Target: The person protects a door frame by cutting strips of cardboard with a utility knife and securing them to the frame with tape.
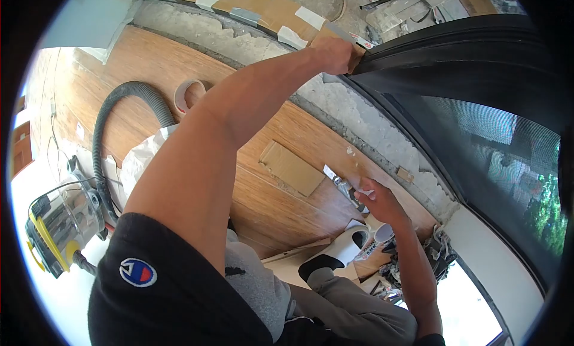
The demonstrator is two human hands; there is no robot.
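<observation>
My left hand (332,53) reaches out at the end of a stretched arm and is closed on the edge of a black door frame (430,47), where the frame meets a rough concrete strip (359,113). Lower down, my right hand (378,201) hovers over the wooden floor (149,65) and pinches a small white scrap (365,192) between its fingertips. A small shiny metal piece (342,183) lies on the floor just beside that hand; what it is cannot be made out.
A steel and yellow vacuum cleaner (60,223) stands at the left, its grey hose (128,95) curving over the floor. A tape roll (188,95), a flat cardboard piece (293,168) and crumpled paper (140,157) lie nearby. My white shoe (341,250) rests below the right hand.
</observation>
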